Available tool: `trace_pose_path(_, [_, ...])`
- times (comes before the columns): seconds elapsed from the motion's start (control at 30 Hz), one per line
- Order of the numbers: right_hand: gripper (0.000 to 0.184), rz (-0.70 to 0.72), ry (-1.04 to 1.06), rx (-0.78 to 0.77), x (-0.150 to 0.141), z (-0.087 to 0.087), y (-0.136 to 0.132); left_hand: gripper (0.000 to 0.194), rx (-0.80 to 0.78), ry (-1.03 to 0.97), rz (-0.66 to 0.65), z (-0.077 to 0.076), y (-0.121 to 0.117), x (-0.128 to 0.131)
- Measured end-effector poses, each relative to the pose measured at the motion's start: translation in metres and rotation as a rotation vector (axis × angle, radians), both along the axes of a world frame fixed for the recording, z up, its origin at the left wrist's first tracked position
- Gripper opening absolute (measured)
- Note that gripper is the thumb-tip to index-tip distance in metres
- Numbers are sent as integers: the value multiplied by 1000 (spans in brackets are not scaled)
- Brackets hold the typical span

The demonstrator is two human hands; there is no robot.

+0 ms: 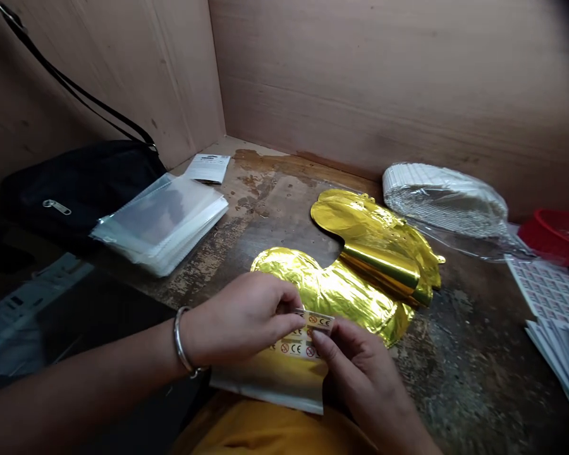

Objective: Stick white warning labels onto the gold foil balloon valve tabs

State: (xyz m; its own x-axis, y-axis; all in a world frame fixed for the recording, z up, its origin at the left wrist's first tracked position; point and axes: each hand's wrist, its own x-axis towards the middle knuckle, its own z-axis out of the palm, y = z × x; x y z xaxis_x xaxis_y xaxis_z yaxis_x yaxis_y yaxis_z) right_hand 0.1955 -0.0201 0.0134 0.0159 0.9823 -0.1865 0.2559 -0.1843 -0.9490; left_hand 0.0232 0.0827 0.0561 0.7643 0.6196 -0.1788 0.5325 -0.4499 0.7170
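My left hand (pixel 241 319), with a metal bangle on the wrist, pinches one end of a small warning sticker (pixel 315 320). My right hand (pixel 360 366) pinches the sticker's other end from below. The sticker hangs just above a clear packet holding a folded gold foil piece (pixel 270 379), which lies at the table's near edge and bears another sticker. Behind my hands lies a pile of gold foil balloons (pixel 370 259), one folded over on top.
A stack of clear plastic sleeves (pixel 164 221) lies at the left beside a black bag (pixel 71 189). A bagged bundle of white straws (pixel 443 196) lies at the back right. Sticker sheets (pixel 550 291) and a red tray (pixel 559 234) are at the right. Wooden walls enclose the worn table (pixel 275 208).
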Motion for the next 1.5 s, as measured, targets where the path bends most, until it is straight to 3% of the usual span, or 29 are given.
trace_pose_path(0.07, [21,23,-103,57,8,2,-5,20,-180,23,43,-2,-1,-4])
trace_pose_path(0.2, [19,-109,-532,495,25,11,-20,19,-421,54,74,-7,-28,-14])
trace_pose_path(0.3, [19,103,-599,595,27,17,-25,17,-370,50,109,-12,-48,-18])
trace_pose_path(0.4, [22,235,-540,487,23,15,-23,16,-405,20,126,-17,-51,-16])
trace_pose_path(0.5, [8,195,-430,262,17,10,-20,18,-601,-23,162,-21,-43,-13])
trace_pose_path(0.63, [17,120,-206,-72,10,5,-20,24,-907,-73,210,-27,-35,-12])
trace_pose_path(0.7, [15,65,-154,-117,11,4,-21,25,-955,-86,218,-30,-34,-11])
trace_pose_path(0.77, [14,12,-233,-1,15,5,-21,25,-963,-96,220,-32,-33,-10])
trace_pose_path(0.83, [15,14,-434,240,20,8,-19,25,-978,-102,213,-33,-33,-8])
trace_pose_path(0.9, [18,76,-616,471,23,12,-17,25,-988,-107,202,-33,-33,-7])
trace_pose_path(0.97, [19,156,-697,590,22,14,-15,25,-982,-117,196,-32,-34,-5])
trace_pose_path(1.27, [23,229,-810,730,21,11,-17,27,-1015,-163,209,-35,-36,-6])
trace_pose_path(1.5, [37,313,-928,809,32,4,-24,30,-1091,-200,202,-36,-36,-7])
